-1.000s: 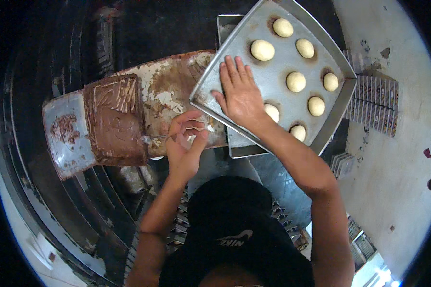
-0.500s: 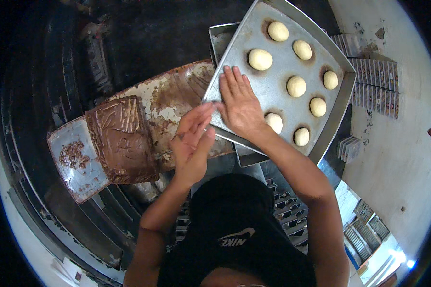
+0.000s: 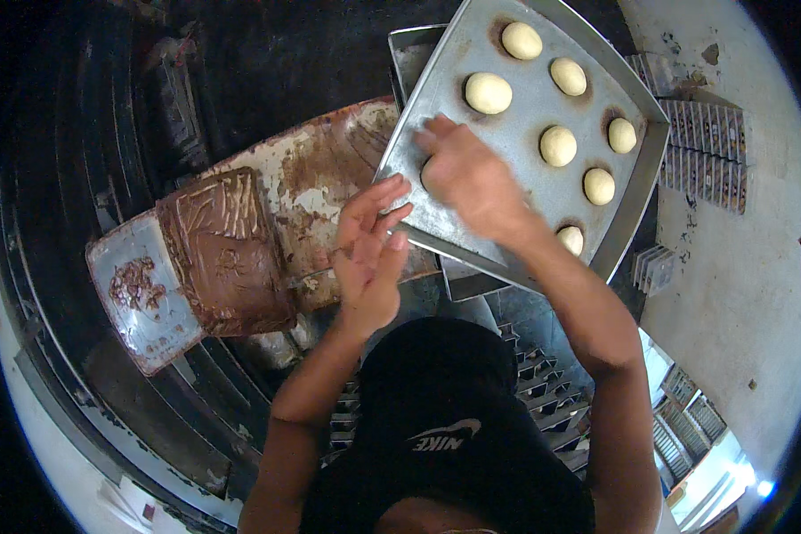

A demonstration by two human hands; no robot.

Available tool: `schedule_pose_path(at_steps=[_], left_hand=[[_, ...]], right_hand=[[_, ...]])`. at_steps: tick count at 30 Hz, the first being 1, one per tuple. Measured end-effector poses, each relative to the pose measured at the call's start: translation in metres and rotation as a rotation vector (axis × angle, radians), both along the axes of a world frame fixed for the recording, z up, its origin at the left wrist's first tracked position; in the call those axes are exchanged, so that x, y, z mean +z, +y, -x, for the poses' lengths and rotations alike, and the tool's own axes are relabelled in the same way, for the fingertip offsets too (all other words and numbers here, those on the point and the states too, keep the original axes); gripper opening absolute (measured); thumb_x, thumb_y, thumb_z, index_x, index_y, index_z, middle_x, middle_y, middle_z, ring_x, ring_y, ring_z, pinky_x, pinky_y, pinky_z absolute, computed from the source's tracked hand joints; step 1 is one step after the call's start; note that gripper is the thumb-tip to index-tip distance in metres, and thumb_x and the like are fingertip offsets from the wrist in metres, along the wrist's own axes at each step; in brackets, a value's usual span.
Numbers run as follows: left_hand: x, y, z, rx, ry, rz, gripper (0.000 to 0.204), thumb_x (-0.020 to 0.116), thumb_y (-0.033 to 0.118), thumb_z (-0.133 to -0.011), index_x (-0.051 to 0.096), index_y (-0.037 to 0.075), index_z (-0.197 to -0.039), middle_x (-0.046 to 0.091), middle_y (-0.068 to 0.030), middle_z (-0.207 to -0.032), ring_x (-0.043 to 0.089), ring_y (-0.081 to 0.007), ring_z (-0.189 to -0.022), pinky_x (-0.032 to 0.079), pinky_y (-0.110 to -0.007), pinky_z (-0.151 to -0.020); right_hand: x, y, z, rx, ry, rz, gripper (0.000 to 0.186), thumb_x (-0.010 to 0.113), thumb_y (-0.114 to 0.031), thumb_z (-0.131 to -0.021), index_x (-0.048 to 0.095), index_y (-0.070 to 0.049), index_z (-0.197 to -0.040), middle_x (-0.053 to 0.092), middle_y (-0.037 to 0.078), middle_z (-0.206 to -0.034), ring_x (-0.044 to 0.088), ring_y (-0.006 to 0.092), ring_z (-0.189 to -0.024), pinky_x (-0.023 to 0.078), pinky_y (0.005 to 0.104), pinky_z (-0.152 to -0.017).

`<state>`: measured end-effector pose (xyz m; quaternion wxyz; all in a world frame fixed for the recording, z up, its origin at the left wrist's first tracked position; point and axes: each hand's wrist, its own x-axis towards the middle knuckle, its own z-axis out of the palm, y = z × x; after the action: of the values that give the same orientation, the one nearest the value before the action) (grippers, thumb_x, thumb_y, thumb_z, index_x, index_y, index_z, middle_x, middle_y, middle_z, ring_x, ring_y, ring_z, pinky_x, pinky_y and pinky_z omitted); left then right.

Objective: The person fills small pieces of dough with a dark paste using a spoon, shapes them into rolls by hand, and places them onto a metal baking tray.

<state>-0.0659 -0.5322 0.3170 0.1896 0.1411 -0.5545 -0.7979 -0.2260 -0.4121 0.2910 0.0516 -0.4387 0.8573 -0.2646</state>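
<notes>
Right hand (image 3: 473, 178) fingers cup, seemingly, a dough ball on tray (image 3: 507, 142); left hand (image 3: 369, 254) open.

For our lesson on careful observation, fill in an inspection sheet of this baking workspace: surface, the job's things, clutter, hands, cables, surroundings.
Surface: dark worktop, much of it in shadow.
Job's things: metal baking tray with seven pale dough balls in view; a second tray edge shows beneath it.
Clutter: slab of brown chocolate-like paste on a smeared tray; a stained board beside it.
Hands: right hand lies flat on the baking tray, possibly covering dough; left hand open at the tray's near edge, holding nothing.
Cables: nothing seen.
Surroundings: stacked moulds on a pale floor; wire racks below.
</notes>
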Motion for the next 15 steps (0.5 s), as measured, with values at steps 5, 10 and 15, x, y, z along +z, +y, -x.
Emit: schedule_pose_path(at_steps=[5,10,15], left_hand=[[0.004,0.003,-0.025,0.143,-0.161,0.059,0.042,0.058,0.016,-0.103,0.052,-0.005,-0.139,0.065,-0.0174,-0.129,0.067,-0.0255,-0.113,0.05,-0.04,-0.106],[0.009,0.052,-0.025,0.329,-0.06,0.108,0.038,0.061,0.011,-0.102,0.054,-0.003,-0.137,0.066,-0.0139,-0.125,0.065,-0.022,-0.112,0.049,-0.036,-0.104],[0.015,0.119,-0.041,0.586,-0.098,0.284,0.013,0.058,0.011,-0.104,0.059,0.001,-0.096,0.064,-0.0075,-0.094,0.061,-0.0169,-0.087,0.05,-0.035,-0.075]], right_hand=[[0.01,0.027,0.09,-0.374,0.066,0.093,0.039,0.068,-0.035,-0.097,0.071,0.002,-0.109,0.07,0.023,-0.098,0.069,0.0382,-0.086,0.055,0.0468,-0.079],[0.037,0.02,0.027,-0.392,-0.197,0.232,0.03,0.08,-0.019,-0.087,0.071,0.001,-0.108,0.072,0.02,-0.107,0.071,0.0345,-0.097,0.056,0.0438,-0.087],[0.082,0.103,-0.14,-0.274,-1.037,0.471,0.018,0.075,-0.011,-0.092,0.066,0.003,-0.1,0.068,0.009,-0.096,0.063,0.0166,-0.088,0.052,0.0315,-0.079]])
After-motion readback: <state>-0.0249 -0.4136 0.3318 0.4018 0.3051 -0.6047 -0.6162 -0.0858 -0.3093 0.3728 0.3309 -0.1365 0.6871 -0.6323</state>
